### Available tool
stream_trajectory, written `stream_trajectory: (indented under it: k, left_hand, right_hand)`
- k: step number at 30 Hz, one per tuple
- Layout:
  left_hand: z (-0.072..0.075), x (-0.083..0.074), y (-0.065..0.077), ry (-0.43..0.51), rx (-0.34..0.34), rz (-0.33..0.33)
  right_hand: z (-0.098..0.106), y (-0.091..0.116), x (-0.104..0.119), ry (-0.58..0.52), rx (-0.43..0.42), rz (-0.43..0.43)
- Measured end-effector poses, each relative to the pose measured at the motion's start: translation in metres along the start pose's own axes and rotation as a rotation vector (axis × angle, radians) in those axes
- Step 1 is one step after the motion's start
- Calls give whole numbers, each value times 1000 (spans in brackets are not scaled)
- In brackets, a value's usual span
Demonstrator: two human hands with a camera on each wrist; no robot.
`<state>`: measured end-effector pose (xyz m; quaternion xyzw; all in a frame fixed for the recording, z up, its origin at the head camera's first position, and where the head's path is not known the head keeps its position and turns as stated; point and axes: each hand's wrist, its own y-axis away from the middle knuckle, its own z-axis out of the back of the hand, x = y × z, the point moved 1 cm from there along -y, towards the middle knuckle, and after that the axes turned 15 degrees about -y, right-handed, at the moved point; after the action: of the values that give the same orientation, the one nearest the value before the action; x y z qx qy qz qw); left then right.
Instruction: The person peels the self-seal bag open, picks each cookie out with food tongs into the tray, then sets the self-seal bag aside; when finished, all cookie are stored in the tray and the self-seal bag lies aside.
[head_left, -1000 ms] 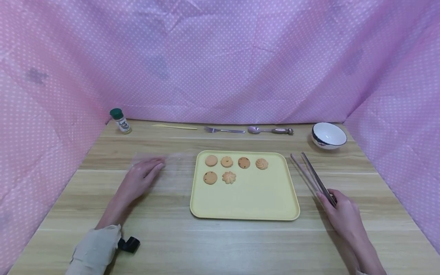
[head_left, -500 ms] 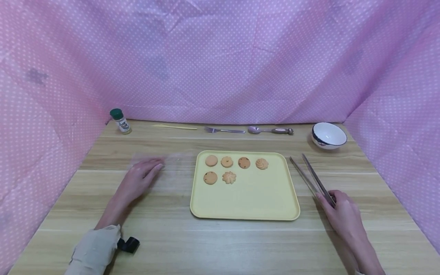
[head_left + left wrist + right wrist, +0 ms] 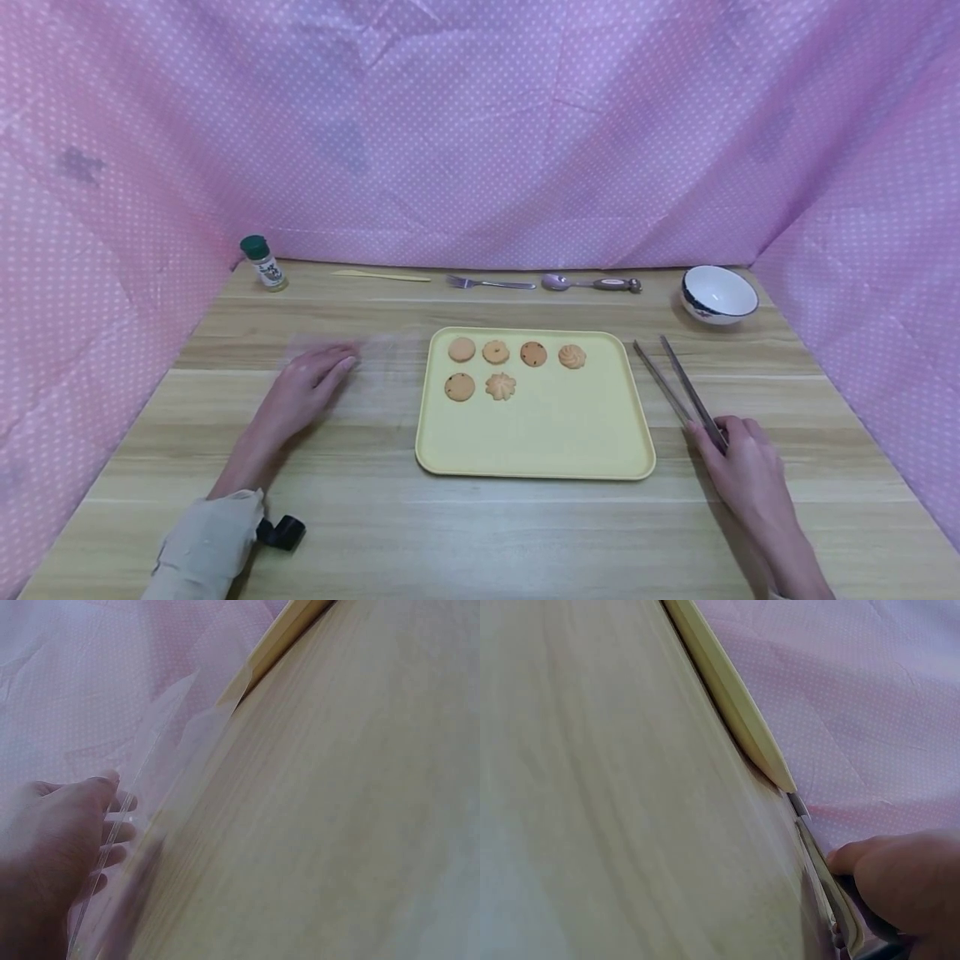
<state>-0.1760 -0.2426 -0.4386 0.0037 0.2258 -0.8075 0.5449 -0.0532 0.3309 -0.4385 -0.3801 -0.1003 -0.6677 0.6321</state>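
On the table's left side, my left hand (image 3: 303, 387) holds a thin clear plastic bag (image 3: 180, 742). In the left wrist view its thumb lies at the bag's edge, and several fingertips show through the film. My right hand (image 3: 753, 471) grips metal tongs (image 3: 696, 393) by their rear end, just right of the yellow tray (image 3: 555, 442). The tongs' arms stand apart, pointing away from me, with nothing between their tips. On the tray lie several cookies, among them a flower-shaped cookie (image 3: 500, 386) and a swirled cookie (image 3: 572, 357).
Along the back edge lie a pale yellow knife (image 3: 382, 276), a fork (image 3: 491, 284) and a spoon (image 3: 588, 284). A green-capped seasoning jar (image 3: 264, 265) stands at the back left, and a white bowl (image 3: 720, 296) sits at the back right. Pink dotted cloth (image 3: 480, 150) encloses the table.
The tongs' tips and my right hand have shifted very slightly toward me. My left hand keeps its place on the bag, and the cookies stay where they were.
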Motion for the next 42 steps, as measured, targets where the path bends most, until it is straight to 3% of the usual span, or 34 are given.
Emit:
stream_trajectory:
  k: [42]
  left_hand:
    - [-3, 3, 1, 9, 33, 10]
  right_hand:
    - [0, 2, 2, 10, 3, -47]
